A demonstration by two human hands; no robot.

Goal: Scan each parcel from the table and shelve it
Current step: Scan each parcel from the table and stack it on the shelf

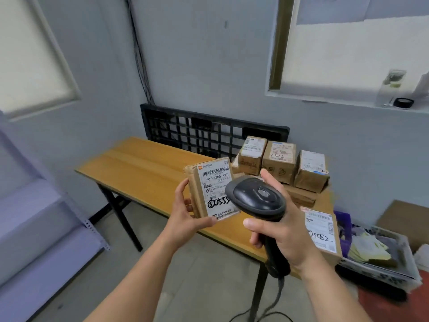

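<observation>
The parcel [213, 182] is held over the near edge of the worktop [144, 163], label towards the camera, gripped by the left hand [185, 217]. The right hand [285, 233] grips the scanner [257, 198], whose head overlaps the label. Three boxes [279, 162] stand at the far right corner. Another box [322, 231] lies at the near right edge.

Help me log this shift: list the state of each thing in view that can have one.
Held parcel: closed, lifted above the table, label facing the camera.
Left hand: grips the held parcel's edges.
Scanner: held, head over that parcel's label.
Right hand: grips the scanner's handle.
Three small parcels: closed, standing side by side at the table's right end.
Flat parcel: closed, lying label up on the table.
</observation>
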